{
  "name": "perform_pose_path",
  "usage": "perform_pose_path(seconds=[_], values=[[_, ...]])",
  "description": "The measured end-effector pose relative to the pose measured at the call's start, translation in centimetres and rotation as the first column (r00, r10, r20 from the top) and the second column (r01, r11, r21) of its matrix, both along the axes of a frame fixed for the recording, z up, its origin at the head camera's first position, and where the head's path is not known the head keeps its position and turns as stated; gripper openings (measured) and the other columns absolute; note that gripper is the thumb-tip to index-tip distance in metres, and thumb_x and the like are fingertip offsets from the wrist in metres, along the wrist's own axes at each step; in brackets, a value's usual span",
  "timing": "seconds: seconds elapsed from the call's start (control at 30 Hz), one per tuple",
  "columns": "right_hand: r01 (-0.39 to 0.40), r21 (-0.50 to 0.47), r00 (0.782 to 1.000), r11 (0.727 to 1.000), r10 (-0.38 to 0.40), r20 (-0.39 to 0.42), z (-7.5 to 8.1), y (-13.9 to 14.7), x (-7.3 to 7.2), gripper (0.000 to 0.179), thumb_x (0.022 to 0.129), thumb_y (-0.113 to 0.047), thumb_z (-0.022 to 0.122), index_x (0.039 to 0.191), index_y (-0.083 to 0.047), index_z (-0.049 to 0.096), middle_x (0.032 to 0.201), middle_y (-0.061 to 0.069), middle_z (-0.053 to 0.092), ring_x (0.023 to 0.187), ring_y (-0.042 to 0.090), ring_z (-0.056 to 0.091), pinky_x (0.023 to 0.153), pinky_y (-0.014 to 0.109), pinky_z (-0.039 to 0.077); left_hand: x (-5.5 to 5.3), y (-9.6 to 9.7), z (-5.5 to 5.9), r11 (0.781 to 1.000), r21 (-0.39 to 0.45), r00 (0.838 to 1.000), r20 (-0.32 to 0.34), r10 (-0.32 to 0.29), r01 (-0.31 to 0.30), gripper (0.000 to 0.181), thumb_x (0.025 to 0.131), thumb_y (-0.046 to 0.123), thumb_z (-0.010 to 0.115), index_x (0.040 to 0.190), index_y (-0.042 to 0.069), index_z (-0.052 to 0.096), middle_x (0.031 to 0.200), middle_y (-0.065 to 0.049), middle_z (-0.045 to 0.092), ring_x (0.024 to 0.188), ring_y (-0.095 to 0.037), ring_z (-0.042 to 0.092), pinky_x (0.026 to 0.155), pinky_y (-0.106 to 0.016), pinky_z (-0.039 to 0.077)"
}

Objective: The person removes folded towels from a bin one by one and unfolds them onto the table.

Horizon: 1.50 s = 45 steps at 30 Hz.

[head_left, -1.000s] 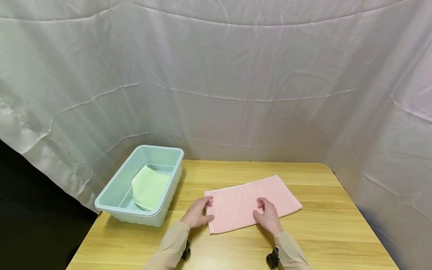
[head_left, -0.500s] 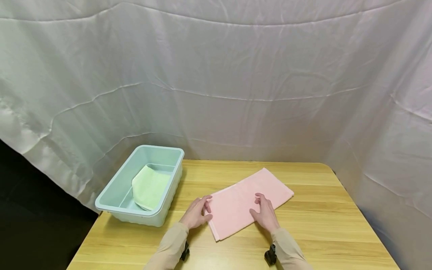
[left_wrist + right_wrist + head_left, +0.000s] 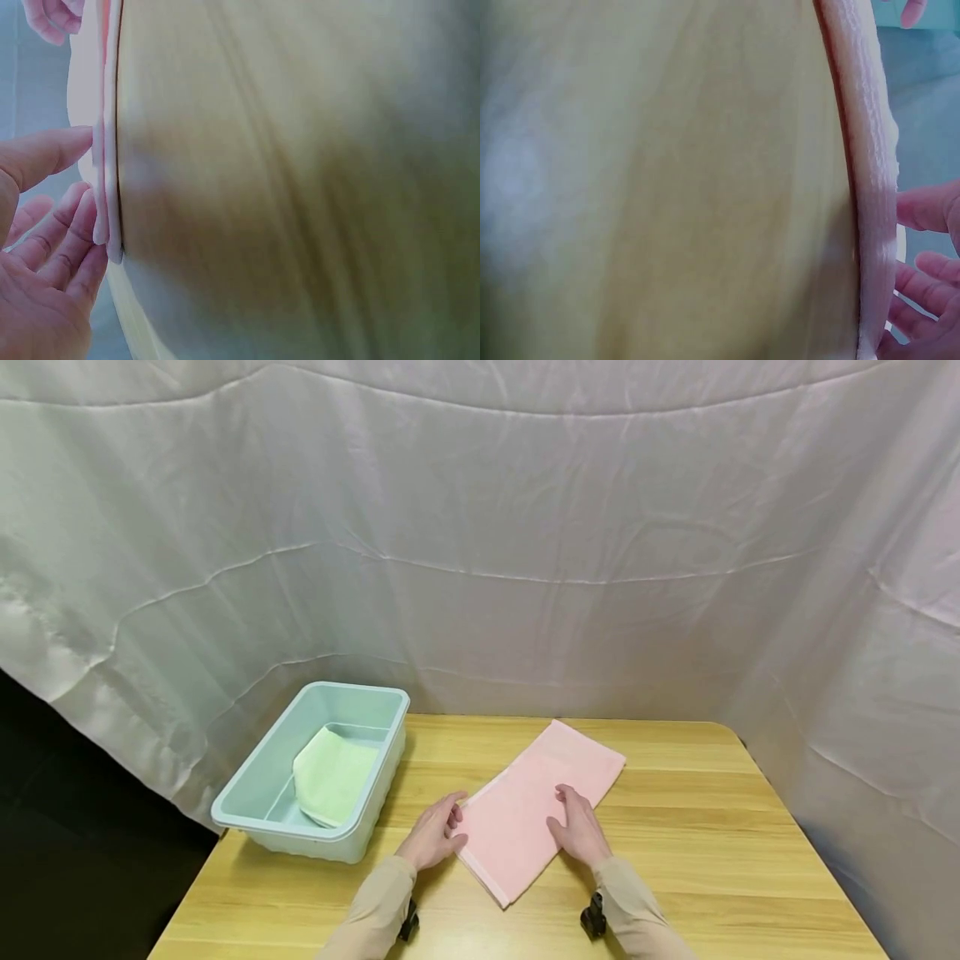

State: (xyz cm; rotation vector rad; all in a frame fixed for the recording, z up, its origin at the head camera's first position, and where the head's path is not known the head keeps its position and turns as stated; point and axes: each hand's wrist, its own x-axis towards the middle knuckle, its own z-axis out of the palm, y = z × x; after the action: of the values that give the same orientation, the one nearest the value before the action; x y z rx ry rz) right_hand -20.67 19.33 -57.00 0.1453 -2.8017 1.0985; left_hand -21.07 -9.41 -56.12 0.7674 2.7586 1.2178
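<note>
Soft, bright light in the head view; dimmer, hazier wrist views.
The head view is fairly sharp, with soft shadows beside the tub (image 3: 378, 814) and sleeves (image 3: 375, 906), a pale sheen on the near part of the table (image 3: 720, 835), and deep black at lower left. Both wrist views blur the wood grain and bend straight edges; the cloth (image 3: 102, 112) looks washed out, and bluish glare clouds the right wrist view's left side.

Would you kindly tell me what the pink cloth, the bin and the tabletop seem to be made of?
Pink cloth: soft, matte textile, perhaps towelling; its edge looks fuzzy close up.
Bin: probably moulded plastic, smooth, with a rounded rim.
Tabletop: wood or wood-look laminate, slightly glossy, by its grain and glare; I cannot tell which.
</note>
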Motion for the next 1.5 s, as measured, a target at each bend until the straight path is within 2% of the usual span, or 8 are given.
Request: perform_pose_path(seconds=[0.3,0.43,0.53,0.63,0.8,1.1,1.27,1.5], values=[[-0.035,-0.019,0.999,0.999,0.036,0.037,-0.1,-0.2,-0.7,0.055,0.088,-0.005,0.068,0.139,0.005,0.047,0.13,0.025,0.062,0.124,0.044,0.057,0.107,0.058,0.045,0.3,-0.2,-0.4,1.0,0.026,0.999,0.031,-0.013,0.012,0.065,0.084,-0.003,0.072,0.143,-0.007,0.044,0.102,-0.011,0.058,0.085,-0.018,0.052,0.071,-0.023,0.049],[-0.047,-0.021,0.998,0.999,0.047,0.031,0.0,-0.4,-1.0,0.057,0.088,-0.004,0.068,0.14,0.003,0.046,0.131,0.025,0.062,0.124,0.043,0.057,0.108,0.057,0.044,0.5,-0.3,-0.4,0.999,0.034,1.0,0.013,0.004,-0.005,0.065,0.083,-0.003,0.074,0.141,-0.007,0.047,0.104,-0.014,0.06,0.086,-0.021,0.053,0.073,-0.024,0.049],[-0.027,0.001,0.999,1.0,0.027,-0.035,0.1,-0.8,-0.7,0.055,0.084,-0.003,0.07,0.136,0.002,0.051,0.121,0.021,0.065,0.117,0.04,0.058,0.103,0.054,0.047,0.7,-0.3,-0.3,1.0,0.01,1.0,-0.013,0.027,-0.027,0.063,0.082,0.0,0.077,0.138,-0.007,0.05,0.109,-0.015,0.062,0.094,-0.025,0.058,0.081,-0.03,0.053],[-0.001,-0.008,0.996,1.0,0.001,-0.085,0.1,-1.2,0.0,0.052,0.081,-0.002,0.071,0.13,0.0,0.057,0.105,0.014,0.066,0.1,0.029,0.056,0.09,0.042,0.048,0.8,-0.3,-0.3,0.999,-0.013,0.999,-0.018,0.048,-0.049,0.062,0.082,0.005,0.079,0.137,-0.006,0.051,0.115,-0.017,0.063,0.104,-0.03,0.061,0.091,-0.04,0.054],[-0.01,-0.044,0.998,0.999,0.007,-0.061,-0.1,-1.7,0.9,0.049,0.081,-0.005,0.07,0.128,-0.001,0.059,0.091,0.006,0.062,0.083,0.016,0.051,0.076,0.029,0.043,0.8,-0.3,-0.3,0.998,-0.017,0.998,0.015,0.062,-0.062,0.064,0.081,0.007,0.082,0.137,-0.005,0.052,0.116,-0.017,0.064,0.104,-0.03,0.062,0.093,-0.042,0.054],[0.007,-0.059,0.999,0.998,-0.01,-0.047,-0.2,-1.9,1.0,0.048,0.081,-0.01,0.069,0.127,0.0,0.058,0.099,0.011,0.067,0.092,0.025,0.06,0.088,0.043,0.05,0.7,-0.2,-0.6,0.999,0.022,0.999,0.012,0.041,-0.041,0.069,0.074,0.008,0.087,0.133,-0.006,0.054,0.105,-0.013,0.063,0.086,-0.02,0.055,0.075,-0.024,0.048],[0.007,-0.074,1.0,0.997,-0.007,-0.003,-0.1,-1.8,0.8,0.05,0.083,-0.013,0.069,0.129,-0.001,0.056,0.107,0.014,0.067,0.107,0.035,0.06,0.098,0.053,0.047,0.8,-0.1,-0.6,0.997,0.075,0.999,0.039,0.021,-0.024,0.068,0.075,0.007,0.086,0.133,-0.006,0.054,0.101,-0.013,0.064,0.082,-0.016,0.053,0.071,-0.024,0.049],[-0.002,-0.145,0.997,0.989,0.013,0.076,-0.3,-1.2,0.1,0.055,0.085,-0.014,0.07,0.134,0.001,0.051,0.117,0.017,0.065,0.116,0.037,0.057,0.107,0.056,0.043,1.0,0.0,-0.5,0.994,0.098,0.993,0.113,0.044,-0.055,0.07,0.077,0.01,0.086,0.137,-0.003,0.052,0.102,-0.011,0.069,0.082,-0.014,0.06,0.074,-0.025,0.053]])
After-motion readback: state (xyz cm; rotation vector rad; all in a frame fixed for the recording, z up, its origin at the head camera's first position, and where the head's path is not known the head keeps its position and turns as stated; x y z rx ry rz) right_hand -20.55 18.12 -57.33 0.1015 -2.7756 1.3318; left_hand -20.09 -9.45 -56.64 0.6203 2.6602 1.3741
